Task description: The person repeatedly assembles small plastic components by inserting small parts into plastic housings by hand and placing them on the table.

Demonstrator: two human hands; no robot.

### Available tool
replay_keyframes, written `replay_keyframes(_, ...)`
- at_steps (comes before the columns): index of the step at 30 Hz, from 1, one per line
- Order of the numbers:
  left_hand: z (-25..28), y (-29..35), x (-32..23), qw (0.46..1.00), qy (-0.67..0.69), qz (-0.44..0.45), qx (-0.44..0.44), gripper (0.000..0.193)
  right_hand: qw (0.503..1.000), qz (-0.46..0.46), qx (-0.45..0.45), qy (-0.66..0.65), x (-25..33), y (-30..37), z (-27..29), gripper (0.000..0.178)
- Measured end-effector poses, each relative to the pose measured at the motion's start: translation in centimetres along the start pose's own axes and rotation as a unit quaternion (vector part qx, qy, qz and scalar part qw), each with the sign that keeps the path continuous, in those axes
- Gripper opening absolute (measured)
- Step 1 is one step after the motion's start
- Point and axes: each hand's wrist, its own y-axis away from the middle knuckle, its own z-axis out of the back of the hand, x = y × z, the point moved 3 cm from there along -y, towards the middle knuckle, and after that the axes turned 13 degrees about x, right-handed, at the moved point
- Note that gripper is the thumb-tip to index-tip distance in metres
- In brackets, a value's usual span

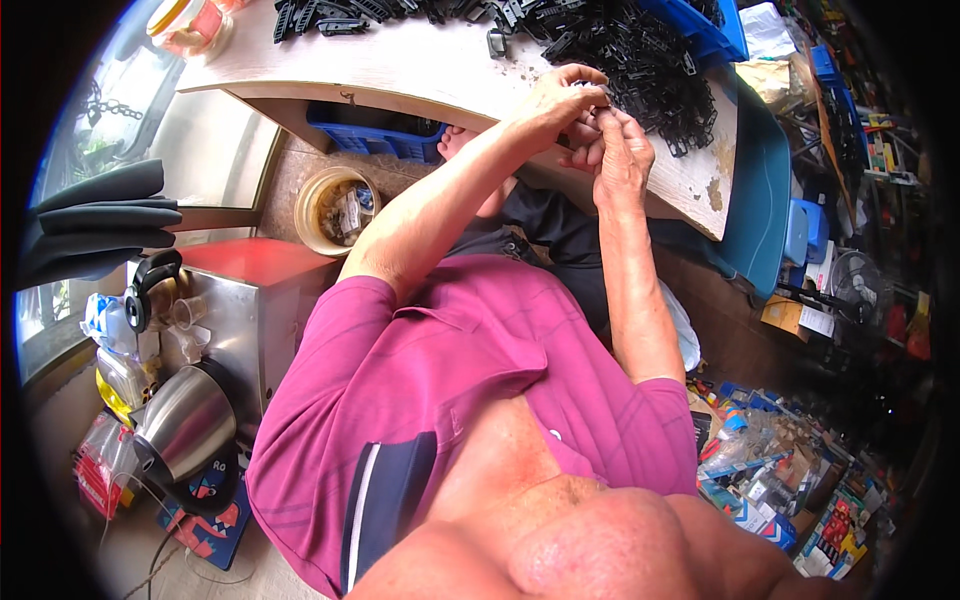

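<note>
- Left hand [556, 108] and right hand [624, 165] meet, fingers narrow; what they hold, one cannot tell;
- black parts [640, 85] remain heaped; work seems unfinished

The two hands meet in the upper part of the frame, just right of centre. The left forearm [440, 205] slants up and rightward to the left hand [560, 103], whose fingers curl at the far end. The right forearm [635, 285] rises almost upright to the right hand [625, 165], its fingers bent inward. The fingertips gather close together, their exact grip too small to tell.
</note>
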Motion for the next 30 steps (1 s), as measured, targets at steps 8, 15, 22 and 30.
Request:
replay_keyframes(8, -0.1, 0.5, -0.6, 0.998, 0.047, -0.026, -0.017, 0.022, 0.999, 0.039, -0.029, 0.003, -0.2, -0.3, 0.6, 0.026)
replay_keyframes(15, -0.6, 2.3, -1.5, 0.998, -0.021, -0.014, -0.066, 0.032, 0.999, 0.02, -0.038, -0.003, 0.1, 0.1, 0.1, 0.023)
replay_keyframes(22, 5.2, 5.4, -2.5, 0.883, -0.361, -0.217, -0.206, 0.029, 0.999, 0.017, -0.005, -0.037, -0.1, 0.1, -0.2, 0.017)
replay_keyframes(30, 21.6, 11.3, -8.6, 0.458, -0.78, -0.122, -0.408, 0.042, 0.997, 0.004, 0.028, -0.069, -0.7, -0.3, -0.7, 0.016)
